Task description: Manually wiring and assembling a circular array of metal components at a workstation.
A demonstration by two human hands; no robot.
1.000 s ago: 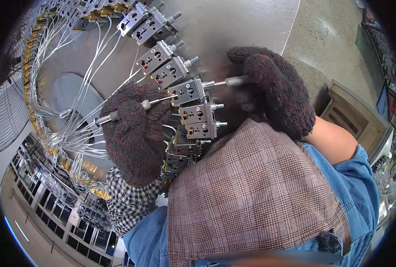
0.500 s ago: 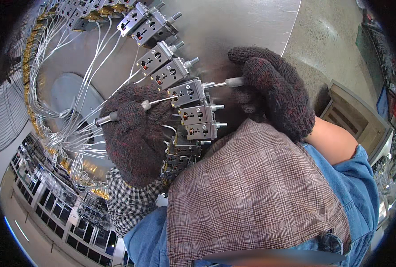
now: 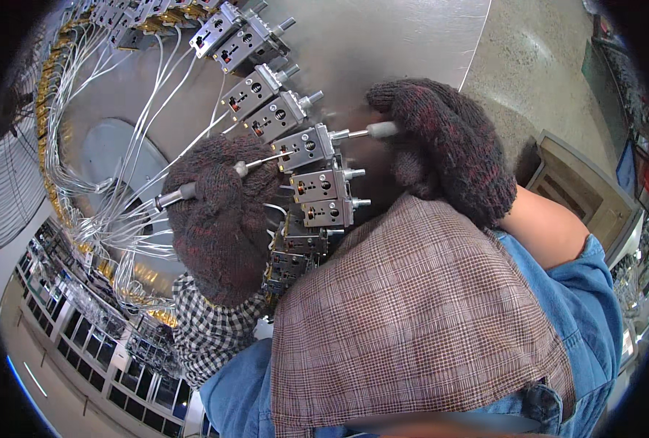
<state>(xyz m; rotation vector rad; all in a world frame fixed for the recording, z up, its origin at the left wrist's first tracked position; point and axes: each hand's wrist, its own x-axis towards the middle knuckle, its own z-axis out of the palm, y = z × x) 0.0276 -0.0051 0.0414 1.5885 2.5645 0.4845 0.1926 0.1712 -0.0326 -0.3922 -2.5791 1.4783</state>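
Only the head view to go on here, so: the box (image 3: 304, 148) everything hinges on sits right between the hands, in a curved row of similar boxes. Long axis runs roughly left to right, right end tilted a bit up the picture, with a stud sticking out that end. The left hand (image 3: 222, 212) is nearer, its glove just beside the box's left end. The right hand (image 3: 452, 153) is further off, out past the stud.

Grip-wise, the left glove is closed around a thin driver (image 3: 241, 168), shaft pointing right, tip over the box's face near its left end. Can't tell if it's actually touching. The right has a grey-sleeved tool (image 3: 381, 130) pinched in it, rod pointing left, pretty much lined up with the stud. Its lower fingers are curled and kinda murky.

Surface looks like a dull metal table (image 3: 412, 33), white wires (image 3: 105, 226) bunched over on the left. Around that: a fan cage (image 3: 7, 190) far left, speckled concrete floor (image 3: 551, 73) upper right.
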